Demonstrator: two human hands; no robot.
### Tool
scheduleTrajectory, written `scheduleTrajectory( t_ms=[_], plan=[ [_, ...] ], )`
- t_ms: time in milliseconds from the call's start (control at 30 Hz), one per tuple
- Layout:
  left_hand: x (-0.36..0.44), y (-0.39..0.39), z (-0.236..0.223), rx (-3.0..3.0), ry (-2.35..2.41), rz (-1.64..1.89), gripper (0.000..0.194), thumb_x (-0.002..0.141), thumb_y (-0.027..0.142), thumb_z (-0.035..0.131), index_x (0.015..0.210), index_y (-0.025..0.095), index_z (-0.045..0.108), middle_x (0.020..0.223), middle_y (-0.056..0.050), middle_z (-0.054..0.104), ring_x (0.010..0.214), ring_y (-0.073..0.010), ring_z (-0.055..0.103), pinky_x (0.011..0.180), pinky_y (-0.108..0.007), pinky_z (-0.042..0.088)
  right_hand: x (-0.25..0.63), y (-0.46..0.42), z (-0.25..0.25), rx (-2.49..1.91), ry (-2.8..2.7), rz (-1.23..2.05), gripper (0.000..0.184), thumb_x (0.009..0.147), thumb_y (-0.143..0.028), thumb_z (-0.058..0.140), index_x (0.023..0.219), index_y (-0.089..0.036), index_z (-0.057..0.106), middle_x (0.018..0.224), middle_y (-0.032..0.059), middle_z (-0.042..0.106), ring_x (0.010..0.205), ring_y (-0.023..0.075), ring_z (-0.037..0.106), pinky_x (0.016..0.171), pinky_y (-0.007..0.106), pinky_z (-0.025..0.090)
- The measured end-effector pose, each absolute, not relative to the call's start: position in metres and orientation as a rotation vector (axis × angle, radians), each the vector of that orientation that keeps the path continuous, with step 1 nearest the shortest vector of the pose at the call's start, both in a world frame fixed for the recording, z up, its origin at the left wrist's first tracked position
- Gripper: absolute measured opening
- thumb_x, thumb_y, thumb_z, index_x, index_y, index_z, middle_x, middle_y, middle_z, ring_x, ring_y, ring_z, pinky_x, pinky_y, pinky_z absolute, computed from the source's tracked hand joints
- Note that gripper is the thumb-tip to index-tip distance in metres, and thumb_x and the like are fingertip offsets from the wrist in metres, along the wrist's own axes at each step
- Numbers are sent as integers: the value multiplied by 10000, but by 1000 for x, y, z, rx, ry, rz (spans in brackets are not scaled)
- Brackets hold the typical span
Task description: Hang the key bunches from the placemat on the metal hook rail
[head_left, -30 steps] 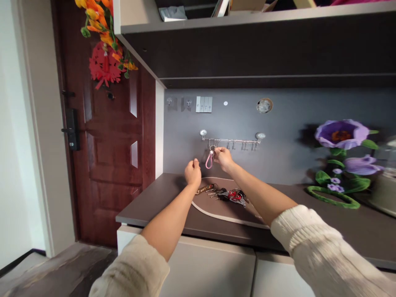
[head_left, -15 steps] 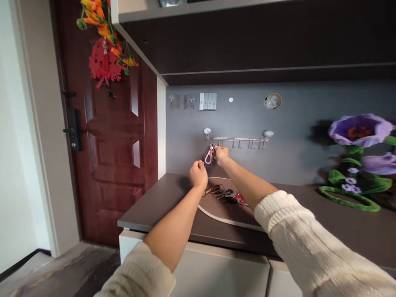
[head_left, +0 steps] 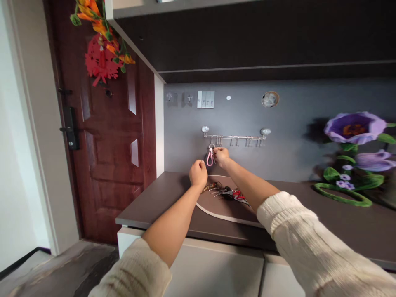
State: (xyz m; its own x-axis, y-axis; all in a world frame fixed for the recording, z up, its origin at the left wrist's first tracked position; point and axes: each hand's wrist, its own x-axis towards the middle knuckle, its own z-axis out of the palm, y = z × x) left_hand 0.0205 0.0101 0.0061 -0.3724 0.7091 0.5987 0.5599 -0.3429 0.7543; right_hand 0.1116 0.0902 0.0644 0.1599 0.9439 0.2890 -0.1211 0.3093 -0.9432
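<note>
A silver key ring with a pink strap (head_left: 210,159) is at the leftmost hook of a clear hook rail (head_left: 235,137) on the grey wall. The fingertips of my right hand (head_left: 221,157) are pinched at the ring's right side, by what looks like a key. Lower and to the left, my left hand (head_left: 198,173) is closed with its thumb on top; what its fingers hold, if anything, is hidden. Beneath both hands, a bunch of keys (head_left: 229,194) with red and black parts lies on a brown mat (head_left: 222,214) with a pale rim. A brown strap with lettering (head_left: 209,187) lies beside them.
A dark shelf (head_left: 247,41) overhangs the counter (head_left: 148,202). Purple knitted flowers (head_left: 354,128) stand on the right. Wall switches (head_left: 206,99) and two small adhesive hooks (head_left: 189,98) are above the rail. At left is a dark red door (head_left: 108,185).
The key ring shows more plainly at the hook, with the pink strap hanging straighter. My right hand stays beside it; my left hand has barely moved. The whole view has shifted slightly.
</note>
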Motion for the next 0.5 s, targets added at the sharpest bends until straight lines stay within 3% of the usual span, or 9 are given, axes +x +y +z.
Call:
scheduleTrajectory(
  t_ms=[233, 500],
  plan=[
    [26, 11, -2, 2003, 1757, 1601, 187, 797, 232, 415, 814, 192, 597, 867, -57, 631, 845, -160, 561, 763, -264, 398, 129, 70, 60, -992, -1156, 986, 125, 757, -69, 448, 719, -187, 442, 586, -37, 509, 508, 61, 532, 564, 213, 494],
    [33, 4, 6, 2235, 1726, 1172, 192, 753, 175, 470, 851, 198, 635, 905, -55, 662, 831, -170, 581, 730, -265, 407, 162, 34, 44, -1004, -1306, 917, 114, 707, -76, 500, 769, -171, 512, 739, 9, 549, 595, 78, 551, 618, 240, 487]
  ],
)
